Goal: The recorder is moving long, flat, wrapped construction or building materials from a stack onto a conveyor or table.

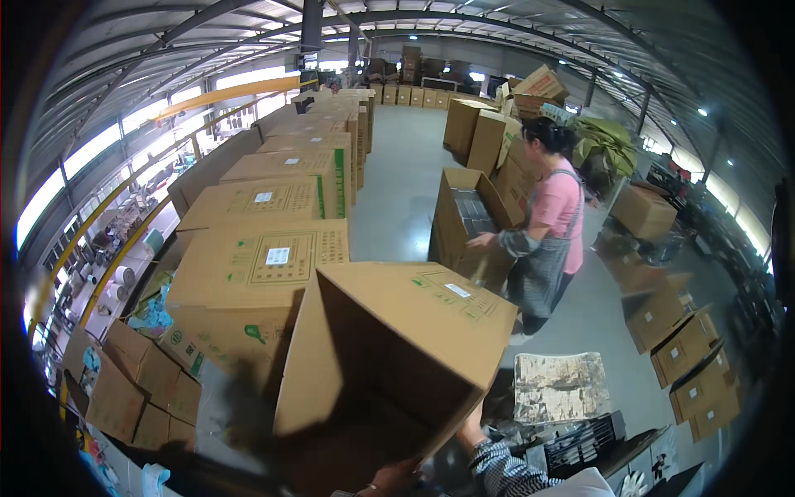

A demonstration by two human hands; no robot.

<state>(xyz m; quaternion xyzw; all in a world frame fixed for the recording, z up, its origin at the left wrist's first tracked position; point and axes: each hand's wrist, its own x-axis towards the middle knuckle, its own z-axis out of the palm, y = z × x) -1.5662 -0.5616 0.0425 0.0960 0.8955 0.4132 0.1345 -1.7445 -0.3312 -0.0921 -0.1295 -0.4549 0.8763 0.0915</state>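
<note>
A large brown cardboard box is tilted before me, its open mouth facing me and its inside in shadow. My right hand grips the box's right edge, a checkered sleeve behind it; some of its fingers are hidden. Low in the picture, my left hand is closed on the near lower rim, dim in the shade. Just beyond stands a closed carton with a white label, the first of a long row.
To the right, a co-worker in pink reaches to an open carton holding dark contents. A worn, stained board lies on the grey floor. Flattened cartons line the right side; a yellow railing runs along the left.
</note>
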